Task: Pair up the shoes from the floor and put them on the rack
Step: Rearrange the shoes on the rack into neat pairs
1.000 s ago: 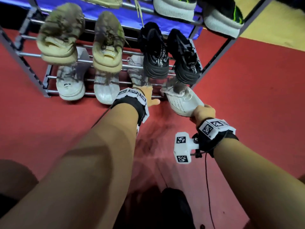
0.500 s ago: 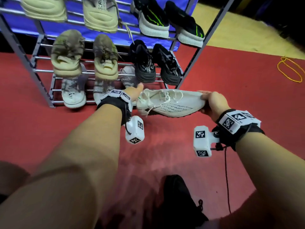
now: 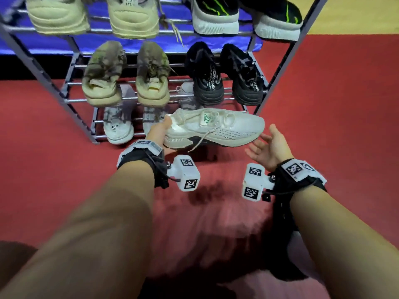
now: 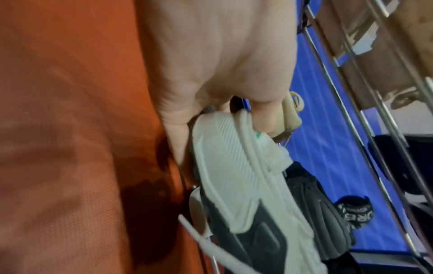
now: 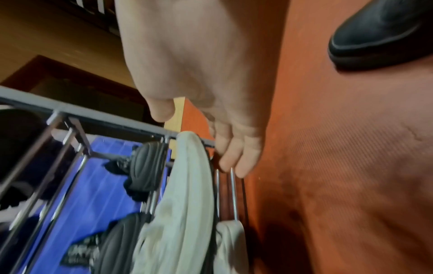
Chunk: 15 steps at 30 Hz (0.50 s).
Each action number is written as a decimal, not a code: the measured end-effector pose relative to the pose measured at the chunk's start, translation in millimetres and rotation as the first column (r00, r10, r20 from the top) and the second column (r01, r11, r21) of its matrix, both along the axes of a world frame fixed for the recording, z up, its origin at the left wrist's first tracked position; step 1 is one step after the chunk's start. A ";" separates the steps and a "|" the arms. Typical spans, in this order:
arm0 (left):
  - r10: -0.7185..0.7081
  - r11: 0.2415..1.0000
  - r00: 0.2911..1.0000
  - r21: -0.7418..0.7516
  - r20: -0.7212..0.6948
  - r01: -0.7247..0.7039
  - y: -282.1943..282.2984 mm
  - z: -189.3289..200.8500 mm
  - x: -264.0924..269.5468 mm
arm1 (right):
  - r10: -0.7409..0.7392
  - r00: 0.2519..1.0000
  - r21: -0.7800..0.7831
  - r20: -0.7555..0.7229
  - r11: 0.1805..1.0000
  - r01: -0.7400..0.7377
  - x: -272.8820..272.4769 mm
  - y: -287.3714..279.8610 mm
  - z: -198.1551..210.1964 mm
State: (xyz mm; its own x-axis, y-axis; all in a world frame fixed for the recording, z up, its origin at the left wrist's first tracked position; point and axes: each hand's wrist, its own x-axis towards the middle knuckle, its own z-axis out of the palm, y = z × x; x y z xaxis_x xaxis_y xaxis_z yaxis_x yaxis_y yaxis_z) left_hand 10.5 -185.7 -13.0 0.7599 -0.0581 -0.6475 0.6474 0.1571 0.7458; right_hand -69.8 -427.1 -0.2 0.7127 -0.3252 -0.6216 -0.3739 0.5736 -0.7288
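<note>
Our left hand (image 3: 158,131) grips the white shoe (image 3: 216,128) by its heel, just in front of the rack (image 3: 278,67) — right hand (image 3: 269,145) open, off the toe. One-handed, it could droop and snag a rail.

You are looking down at a red carpet (image 3: 323,104) with a fine ribbed weave. Beyond it lies a yellow strip of floor (image 3: 356,14), and a blue mat (image 3: 133,47) spreads to your left.
</note>
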 end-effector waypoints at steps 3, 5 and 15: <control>0.059 0.988 0.998 -0.143 -0.006 -0.059 -10.5 -9.2 2.0 | 0.220 0.973 0.050 -0.076 0.975 -0.216 8.9 14.6 -23.9; -0.001 0.987 1.000 -0.161 -0.028 -0.004 -25.1 -21.8 -7.1 | 0.299 0.951 0.081 -0.081 0.953 -0.293 11.0 21.9 -32.0; -0.193 0.950 0.981 -0.250 -0.003 0.186 -55.5 -83.0 -35.2 | 0.409 0.865 -0.182 -0.292 0.864 -0.470 9.9 14.0 -64.1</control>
